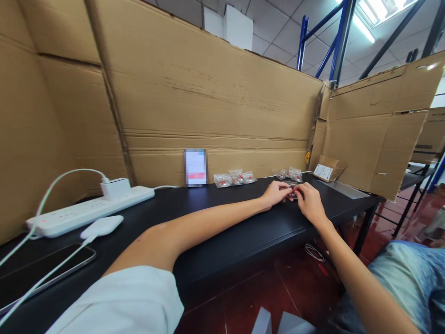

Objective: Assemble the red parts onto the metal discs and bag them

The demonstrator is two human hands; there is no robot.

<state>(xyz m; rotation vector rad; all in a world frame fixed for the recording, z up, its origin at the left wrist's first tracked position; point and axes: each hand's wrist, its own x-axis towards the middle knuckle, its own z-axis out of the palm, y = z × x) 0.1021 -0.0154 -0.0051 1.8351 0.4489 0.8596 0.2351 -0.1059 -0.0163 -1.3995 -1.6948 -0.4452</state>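
Observation:
Over the right part of the black table, my left hand (277, 193) and my right hand (309, 200) meet with fingers bent in a pinch. Between their fingertips is a small clear and red item (292, 191), largely covered by the fingers, so its exact kind is unclear. Just behind the hands lie several small clear plastic bags (295, 174) with bits of red inside. Farther left, beyond my left forearm, sits another cluster of similar clear bags (234, 178).
A phone-like screen (196, 168) leans on the cardboard wall (215, 102). At left are a white power strip (93, 211), a charger (116, 188), a white pad (102, 226) and a phone (45, 273) with cables. A brown labelled packet (328, 169) lies near the right corner of the black table (239, 236).

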